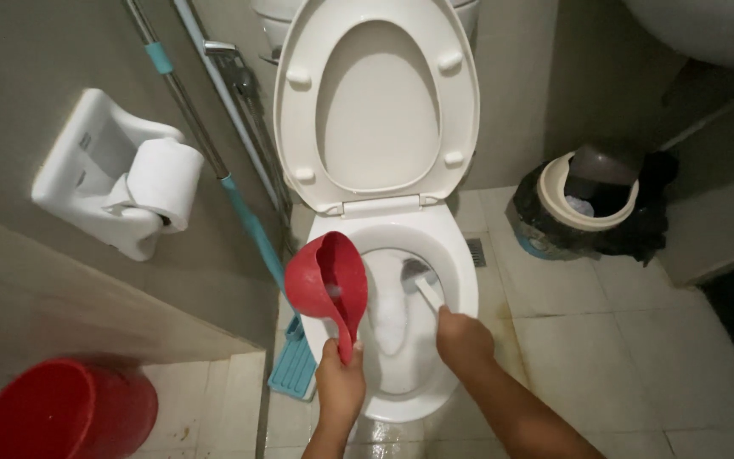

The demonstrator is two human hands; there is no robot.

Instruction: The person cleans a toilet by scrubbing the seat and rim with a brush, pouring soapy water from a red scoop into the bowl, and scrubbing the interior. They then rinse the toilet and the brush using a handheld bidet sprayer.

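My left hand [339, 384] is fisted round the handle of a red plastic dipper [330, 286], fingers wrapped tight, thumb side up. The scoop is tipped over the left rim of the toilet bowl [460, 280], mouth facing the water; can't tell how much is in it, though a pale streak shows inside. My right hand [463, 337] is closed on the white handle of a toilet brush [422, 285], knuckles up, fingers curled under & out of sight, so the grip itself is hidden. The brush head sits down in the bowl w/ white foam around it; bristles are blurry, hard to make out. Both forearms are cut off by the bottom edge.

The toilet seat [375, 102] & lid stand upright against the tank, top of the tank cropped. On the wall at left a white holder w/ a toilet paper roll [165, 180]. A mop [295, 365] w/ a teal head rests on the floor just left of the bowl, its pole leaning up the wall & running out of view at top. A red bucket [65, 412] bottom left, partly cut off. A waste bin [592, 204] w/ a dark liner stands to the right of the toilet, contents unclear. The right side is dark, can't read much there
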